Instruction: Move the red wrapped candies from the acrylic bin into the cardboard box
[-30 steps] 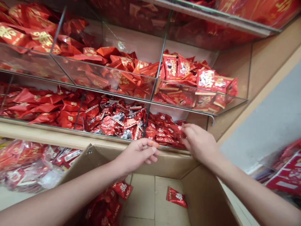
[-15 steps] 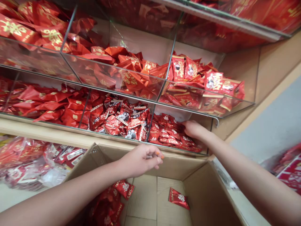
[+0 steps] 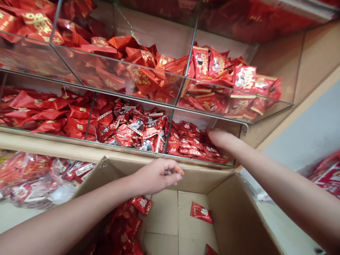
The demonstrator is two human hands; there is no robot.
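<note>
My right hand [image 3: 221, 140] reaches over the glass front of the lower right bin, its fingertips on a pile of small red packets [image 3: 187, 145] with white flower prints. My left hand [image 3: 158, 175] hangs curled above the far wall of a cardboard box [image 3: 202, 180], and nothing shows in its fingers. Inside the box, one red packet [image 3: 202, 212] lies on the bottom, and another [image 3: 142, 205] rests on a heap of red packets [image 3: 122, 226] near my left forearm.
Glass bins of red packets [image 3: 212, 67] rise in tiers above a wooden ledge [image 3: 53, 143]. Clear bags of red goods [image 3: 34, 177] lie to the left of the box. A grey surface [image 3: 300, 148] and red printed cards [image 3: 329, 177] are to the right.
My right hand has moved from the front edge of the lower right bin further in and to the right, onto the packets. My left hand stays above the box.
</note>
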